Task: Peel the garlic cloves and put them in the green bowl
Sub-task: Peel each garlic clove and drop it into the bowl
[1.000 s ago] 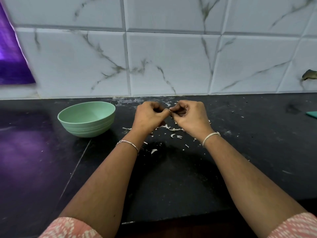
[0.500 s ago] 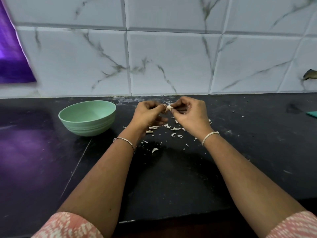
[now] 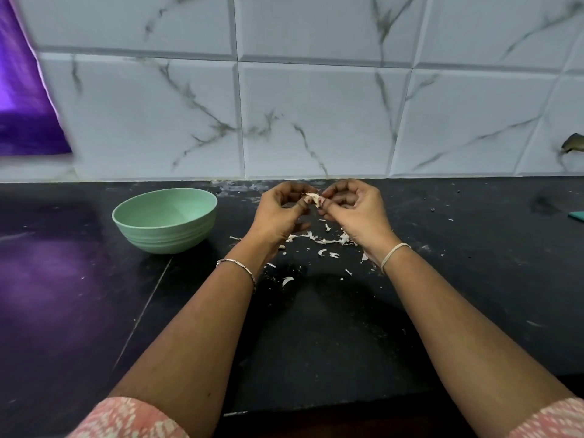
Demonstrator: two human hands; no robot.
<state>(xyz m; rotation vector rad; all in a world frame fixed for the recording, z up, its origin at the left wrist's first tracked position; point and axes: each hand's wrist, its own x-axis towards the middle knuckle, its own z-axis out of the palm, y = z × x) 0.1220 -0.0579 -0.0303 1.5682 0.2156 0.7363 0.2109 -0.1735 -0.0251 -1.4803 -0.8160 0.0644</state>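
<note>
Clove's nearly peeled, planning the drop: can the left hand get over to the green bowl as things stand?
Probably yes. The green bowl sits open on the counter just left of the left hand, with only bare countertop between them. Both hands are pinching the garlic clove, so the right hand must let go first.

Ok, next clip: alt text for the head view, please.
Two bare hands, left hand and right hand, pinch a garlic clove between their fingers above a black counter littered with peel scraps. A green bowl stands on the counter to the left, its visible inside empty.
</note>
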